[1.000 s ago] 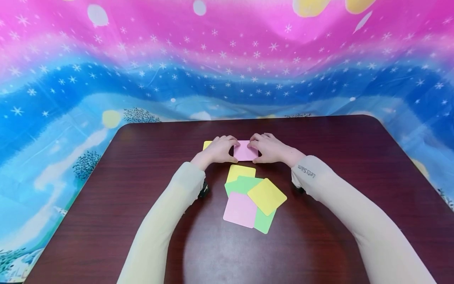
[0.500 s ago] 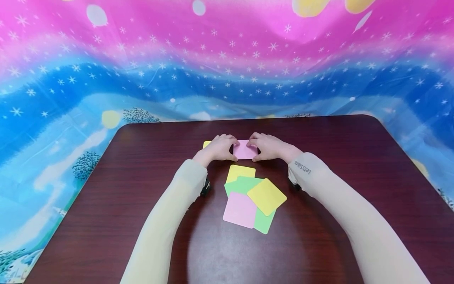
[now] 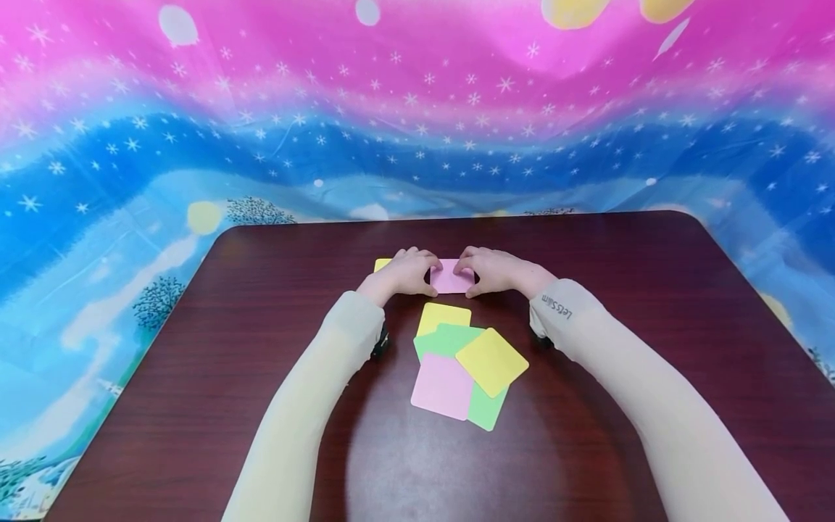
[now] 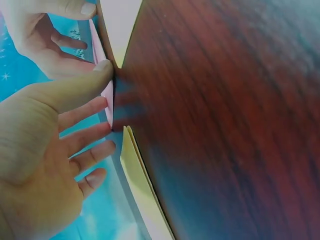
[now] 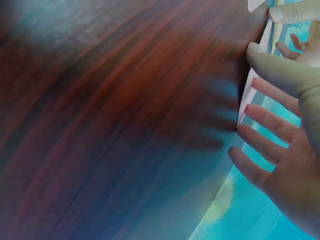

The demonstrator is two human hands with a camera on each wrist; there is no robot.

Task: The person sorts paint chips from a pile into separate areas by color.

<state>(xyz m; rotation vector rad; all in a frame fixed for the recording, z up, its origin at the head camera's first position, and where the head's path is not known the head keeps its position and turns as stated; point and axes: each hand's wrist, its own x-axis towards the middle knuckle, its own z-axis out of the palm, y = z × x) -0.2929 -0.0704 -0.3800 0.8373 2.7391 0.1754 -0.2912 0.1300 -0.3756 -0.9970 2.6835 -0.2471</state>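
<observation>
A pink square card [image 3: 451, 279] lies on or just above the table towards its far side. My left hand [image 3: 407, 274] pinches its left side and my right hand [image 3: 499, 272] its right side. In the left wrist view, that pink card [image 4: 109, 100] appears nearly edge-on, thumbs at the near edge and fingertips against the far part. The right wrist view shows the same grip. Behind my left hand, a yellow card [image 3: 381, 265] is mostly hidden; the left wrist view reveals it as yellow layers [image 4: 142, 185], either folded or stacked.
Nearer than the hands lies an overlapping pile: a yellow card [image 3: 446, 315], a green card [image 3: 450, 339], a pink card [image 3: 443, 386], a tilted yellow card [image 3: 492, 362] and a green corner [image 3: 488, 409]. Beyond the dark wooden table [image 3: 620, 246] hangs a patterned cloth [image 3: 417, 109].
Both forearms have shifted slightly forward and inward. The hands keep their hold on the pink card, which has barely moved. The pile of cards is unchanged.
</observation>
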